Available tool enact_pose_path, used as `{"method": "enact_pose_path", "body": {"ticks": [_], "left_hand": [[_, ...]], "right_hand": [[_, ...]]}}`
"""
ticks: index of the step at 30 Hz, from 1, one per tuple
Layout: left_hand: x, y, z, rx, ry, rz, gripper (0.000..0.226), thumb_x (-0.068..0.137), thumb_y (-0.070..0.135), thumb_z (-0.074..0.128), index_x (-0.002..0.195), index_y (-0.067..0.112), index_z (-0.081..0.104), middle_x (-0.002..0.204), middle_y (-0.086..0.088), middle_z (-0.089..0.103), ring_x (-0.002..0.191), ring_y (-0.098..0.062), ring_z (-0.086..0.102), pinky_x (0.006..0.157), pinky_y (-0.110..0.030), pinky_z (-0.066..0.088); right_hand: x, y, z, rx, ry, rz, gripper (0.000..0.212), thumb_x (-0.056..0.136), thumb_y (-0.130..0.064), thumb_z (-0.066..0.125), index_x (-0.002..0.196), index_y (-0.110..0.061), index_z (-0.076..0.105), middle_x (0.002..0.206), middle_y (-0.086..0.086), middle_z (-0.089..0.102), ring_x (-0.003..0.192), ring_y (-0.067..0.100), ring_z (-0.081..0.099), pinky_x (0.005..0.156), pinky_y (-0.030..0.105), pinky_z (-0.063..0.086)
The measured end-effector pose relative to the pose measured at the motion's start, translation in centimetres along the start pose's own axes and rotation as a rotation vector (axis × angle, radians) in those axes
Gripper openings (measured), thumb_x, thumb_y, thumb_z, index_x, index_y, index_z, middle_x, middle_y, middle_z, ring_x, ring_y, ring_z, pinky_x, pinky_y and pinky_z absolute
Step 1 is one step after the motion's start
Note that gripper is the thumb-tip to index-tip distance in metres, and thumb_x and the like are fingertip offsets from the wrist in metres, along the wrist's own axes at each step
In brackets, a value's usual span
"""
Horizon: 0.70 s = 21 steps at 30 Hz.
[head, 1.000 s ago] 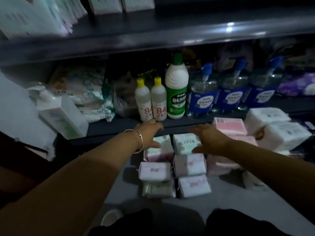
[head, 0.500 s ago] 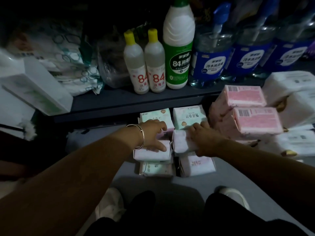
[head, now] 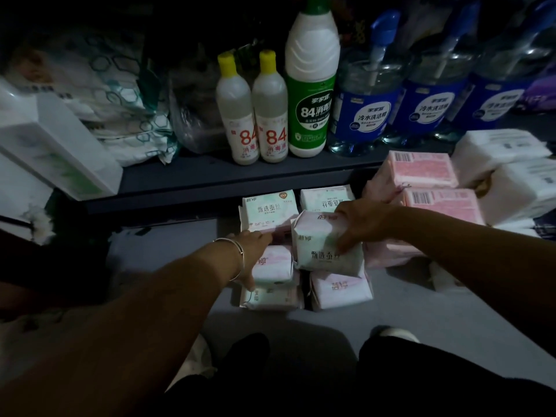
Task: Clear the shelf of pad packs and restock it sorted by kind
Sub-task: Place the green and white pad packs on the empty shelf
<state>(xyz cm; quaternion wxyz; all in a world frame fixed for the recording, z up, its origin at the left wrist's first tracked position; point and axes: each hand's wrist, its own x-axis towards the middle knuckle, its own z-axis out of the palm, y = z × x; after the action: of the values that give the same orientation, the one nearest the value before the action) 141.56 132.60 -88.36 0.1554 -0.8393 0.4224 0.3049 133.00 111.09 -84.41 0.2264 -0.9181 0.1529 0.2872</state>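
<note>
Dim room: pad packs (head: pixel 340 290) lie on grey floor (head: pixel 421 320) below a dark shelf (head: pixel 210 176) of bottles (head: pixel 310 94). Right hand (head: pixel 361 224) grips a tilted pack (head: pixel 325 245). Left hand (head: pixel 255 251) lies on a pack, grip unclear.

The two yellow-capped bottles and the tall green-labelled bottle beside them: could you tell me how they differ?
The yellow-capped bottles are short and slim; the green-labelled bottle is taller and wider. They carry red "84" print on pale bodies; it has white print on a green band. All stand upright on the shelf.
</note>
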Motion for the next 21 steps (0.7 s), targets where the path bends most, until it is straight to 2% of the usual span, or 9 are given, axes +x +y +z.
{"method": "enact_pose_path", "body": {"ticks": [4, 7, 11, 16, 19, 21], "left_hand": [[-0.3, -0.5, -1.1, -0.127, -0.002, -0.034, 0.070, 0.071, 0.019, 0.074, 0.131, 0.021, 0.038, 0.123, -0.005, 0.054, 0.106, -0.023, 0.055, 0.087, -0.034, 0.052], [-1.3, -1.2, -3.4, -0.160, -0.023, -0.035, 0.064, 0.068, 0.021, 0.073, 0.125, 0.026, 0.044, 0.117, -0.001, 0.056, 0.101, -0.021, 0.056, 0.083, -0.035, 0.054], [-3.7, -2.3, -7.2, -0.213, -0.016, -0.042, 0.052, 0.063, 0.021, 0.071, 0.111, 0.027, 0.052, 0.106, 0.001, 0.061, 0.091, -0.019, 0.061, 0.081, -0.039, 0.057], [-8.6, -2.5, -13.0, -0.309, 0.039, -0.063, 0.052, 0.066, 0.016, 0.070, 0.115, 0.024, 0.056, 0.102, 0.001, 0.065, 0.092, -0.019, 0.064, 0.080, -0.037, 0.058], [-11.7, -2.4, -16.3, -0.309, 0.117, -0.061, 0.050, 0.068, 0.015, 0.070, 0.116, 0.019, 0.058, 0.102, -0.001, 0.066, 0.092, -0.019, 0.064, 0.079, -0.034, 0.058], [-13.7, -2.4, -18.6, -0.297, 0.163, -0.060, 0.049, 0.069, 0.017, 0.071, 0.116, 0.019, 0.058, 0.101, 0.000, 0.066, 0.092, -0.019, 0.064, 0.078, -0.033, 0.058]], "right_hand": [[-0.4, -0.4, -1.1, 0.023, 0.032, -0.009, 0.066, 0.073, -0.034, 0.077, 0.127, -0.011, 0.047, 0.123, 0.005, 0.053, 0.105, 0.019, 0.051, 0.088, 0.029, 0.045], [-1.1, -0.5, -2.4, 0.094, 0.048, -0.018, 0.064, 0.074, -0.032, 0.076, 0.128, -0.012, 0.048, 0.125, 0.007, 0.055, 0.109, 0.022, 0.054, 0.092, 0.033, 0.047], [-3.0, -1.3, -5.0, 0.199, 0.107, -0.040, 0.067, 0.075, -0.029, 0.076, 0.133, -0.014, 0.045, 0.123, 0.004, 0.053, 0.107, 0.021, 0.051, 0.088, 0.030, 0.043], [-6.9, -3.2, -9.4, 0.310, 0.223, -0.140, 0.044, 0.074, -0.023, 0.077, 0.111, -0.017, 0.055, 0.108, 0.001, 0.059, 0.093, 0.016, 0.055, 0.076, 0.025, 0.045], [-9.6, -4.5, -12.5, 0.283, 0.342, -0.186, 0.038, 0.072, -0.021, 0.079, 0.104, -0.014, 0.060, 0.104, 0.004, 0.062, 0.096, 0.022, 0.059, 0.080, 0.030, 0.049], [-11.6, -5.4, -14.8, 0.282, 0.399, -0.224, 0.032, 0.070, -0.020, 0.080, 0.096, -0.018, 0.061, 0.101, 0.004, 0.064, 0.094, 0.022, 0.061, 0.082, 0.031, 0.050]]}}
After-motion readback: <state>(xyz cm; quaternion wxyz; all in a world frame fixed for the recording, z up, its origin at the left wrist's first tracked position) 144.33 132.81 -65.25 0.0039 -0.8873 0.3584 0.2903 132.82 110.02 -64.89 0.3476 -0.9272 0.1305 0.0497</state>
